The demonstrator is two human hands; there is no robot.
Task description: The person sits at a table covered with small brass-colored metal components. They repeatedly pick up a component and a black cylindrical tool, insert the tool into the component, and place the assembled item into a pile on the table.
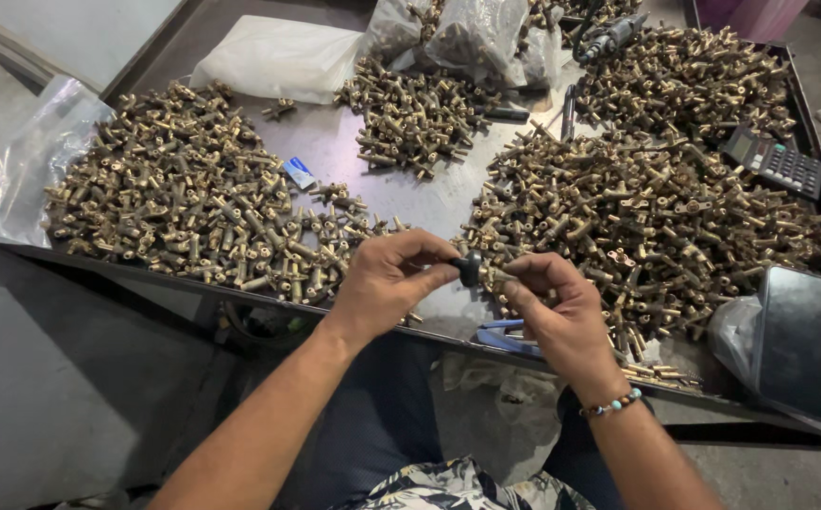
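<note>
Left hand: the left hand (387, 281) is closed, with thumb and fingertips pinching a small black knob (470, 268), which sits just at the right of its fingertips.
Right hand: the right hand (554, 307) is curled and holds a small brass fitting (502, 275) between thumb and first fingers; a beaded bracelet (615, 404) is on its wrist.
Knob and fitting: they meet in the gap between the two hands, touching each other, above the near edge of the metal tray (387, 184); I cannot tell how far they are joined.
Under the right hand: a blue flat thing (497, 335) lies on the tray edge, partly hidden by the hand.
Right of the right hand: a dark phone (799, 340) stands tilted on a clear plastic bag, well apart from the hand.
Beyond the left hand: a wide heap of brass fittings (179, 208) spreads to the left, and a small blue and white packet (299, 173) lies beside it.
Beyond the right hand: a bigger brass pile (646, 222) begins just behind the fingers.
Further: a smaller heap (415, 118) lies in the middle, and a black calculator (774, 162) is at far right.
Farthest: a white bag (278, 59) and clear bags of parts (472, 33) rest at the back of the tray.
</note>
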